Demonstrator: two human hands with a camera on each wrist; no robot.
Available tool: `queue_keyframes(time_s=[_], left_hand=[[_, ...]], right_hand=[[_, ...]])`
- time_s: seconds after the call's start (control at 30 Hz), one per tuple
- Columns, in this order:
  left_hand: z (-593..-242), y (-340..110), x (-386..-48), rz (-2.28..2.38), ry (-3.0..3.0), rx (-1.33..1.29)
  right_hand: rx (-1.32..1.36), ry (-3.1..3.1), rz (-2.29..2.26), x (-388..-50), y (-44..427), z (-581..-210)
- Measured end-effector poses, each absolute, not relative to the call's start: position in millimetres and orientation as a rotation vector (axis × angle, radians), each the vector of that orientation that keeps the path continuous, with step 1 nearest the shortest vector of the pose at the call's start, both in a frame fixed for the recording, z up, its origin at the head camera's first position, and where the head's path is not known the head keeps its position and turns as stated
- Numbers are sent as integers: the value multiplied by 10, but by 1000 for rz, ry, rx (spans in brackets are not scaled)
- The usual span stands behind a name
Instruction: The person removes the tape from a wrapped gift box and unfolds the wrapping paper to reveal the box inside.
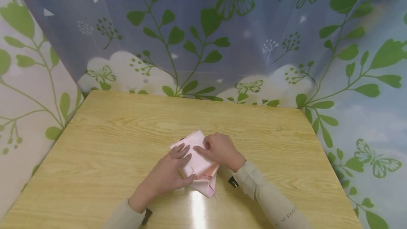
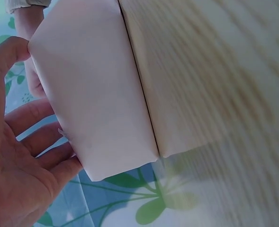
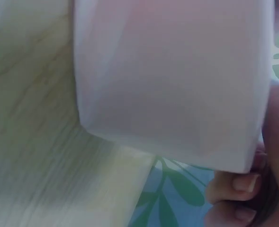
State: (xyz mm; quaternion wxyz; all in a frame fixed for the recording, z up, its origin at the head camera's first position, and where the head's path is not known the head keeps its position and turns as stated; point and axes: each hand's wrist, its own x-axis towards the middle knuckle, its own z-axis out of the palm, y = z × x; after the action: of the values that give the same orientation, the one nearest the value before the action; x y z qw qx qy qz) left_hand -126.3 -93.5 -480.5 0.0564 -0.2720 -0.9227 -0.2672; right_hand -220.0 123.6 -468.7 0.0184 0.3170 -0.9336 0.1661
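Observation:
A pale pink paper-wrapped box point(image 1: 198, 140) lies at an angle on the wooden table. Its near end shows loose folded flaps point(image 1: 203, 185) of paper. My left hand point(image 1: 170, 172) rests on it with fingers spread; in the left wrist view the thumb and fingers of the left hand point(image 2: 28, 156) touch one long edge. At the box's right edge, my right hand point(image 1: 222, 150) holds on with curled fingers, its thumb on the upper face. In the right wrist view the curled fingers point(image 3: 234, 187) sit by a corner; the exact contact is partly hidden.
The wooden table point(image 1: 127, 126) has rounded far corners. Curtains point(image 1: 190, 63) printed with green leaves and butterflies hang behind it and on both sides. A small black piece point(image 1: 233, 182) shows under the right cuff. Light glares on the tabletop near the box.

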Motion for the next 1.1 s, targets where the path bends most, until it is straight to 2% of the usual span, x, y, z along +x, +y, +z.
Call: queue_keyframes(time_s=[0.77,1.1], left_hand=[[-4747,-1117,-1422,-949,-2843,-1030],[-4684,-1028,-1308,-810,-2833,-1068]], right_hand=[[990,-2911,559,-2189,1254,-4696],[990,-2944,501,-2140,1279,-4654]])
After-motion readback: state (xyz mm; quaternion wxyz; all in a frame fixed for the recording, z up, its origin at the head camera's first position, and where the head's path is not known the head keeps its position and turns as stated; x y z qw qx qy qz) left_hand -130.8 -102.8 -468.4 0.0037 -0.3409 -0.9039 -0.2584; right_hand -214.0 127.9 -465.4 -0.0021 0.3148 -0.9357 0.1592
